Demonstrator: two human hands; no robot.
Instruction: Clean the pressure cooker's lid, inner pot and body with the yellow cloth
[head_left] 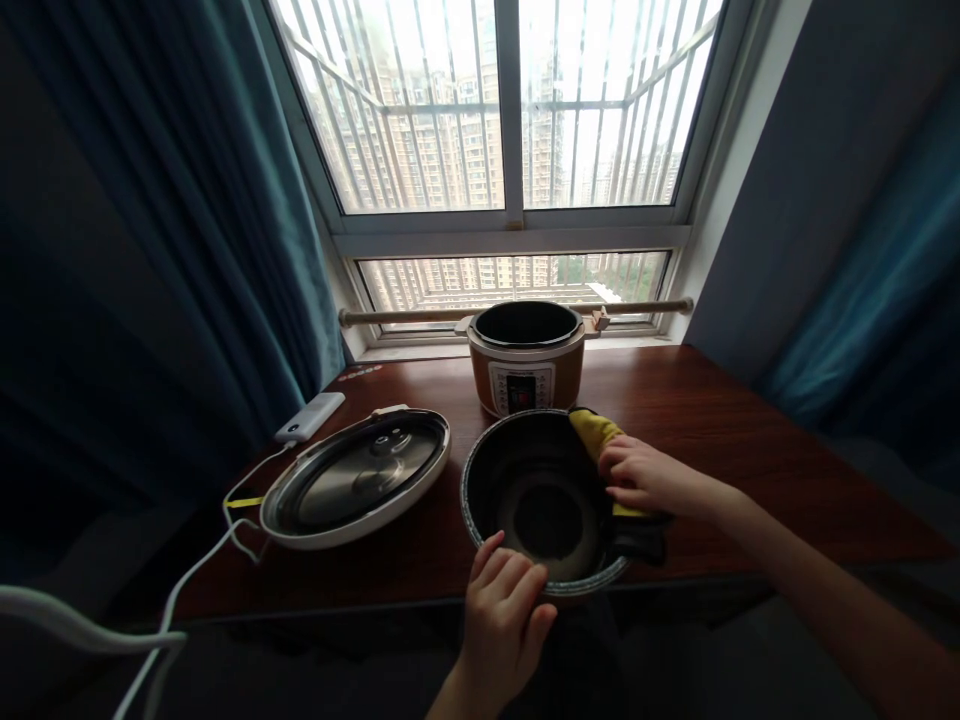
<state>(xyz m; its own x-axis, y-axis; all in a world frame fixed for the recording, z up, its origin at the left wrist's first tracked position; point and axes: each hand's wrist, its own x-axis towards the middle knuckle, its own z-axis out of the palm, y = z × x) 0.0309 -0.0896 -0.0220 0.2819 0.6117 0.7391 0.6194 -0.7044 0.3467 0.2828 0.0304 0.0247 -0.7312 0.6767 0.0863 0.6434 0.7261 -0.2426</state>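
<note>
Inner pot (551, 510) is at the near edge of the counter (705, 420), dark inside in view; can't tell if it rests there or is held up a bit. L hand (506, 615) grips its near rim, fingers curled over; R hand (641, 475) pinches a yellow cloth (596, 432) w/ dark parts, bunched over the R rim. Looks like a wipe-down, going by that hold. To do it well: keep L firm so the pot doesn't spin, press cloth flat, go round the wall in overlapping strokes, then base & rim; easy on the dark lining, & mind the front edge, since the pot could tip off. Cooker body (484, 375) stands just behind; lid (356, 480) lies L of the pot, shiny inner side up. Labels: cooker's front panel (521, 390) has a dark display w/ a bit of red & tiny print either side, too small to read; no brand legible. White box (311, 415) w/ cable (187, 590), far L: marks unreadable too.
</note>
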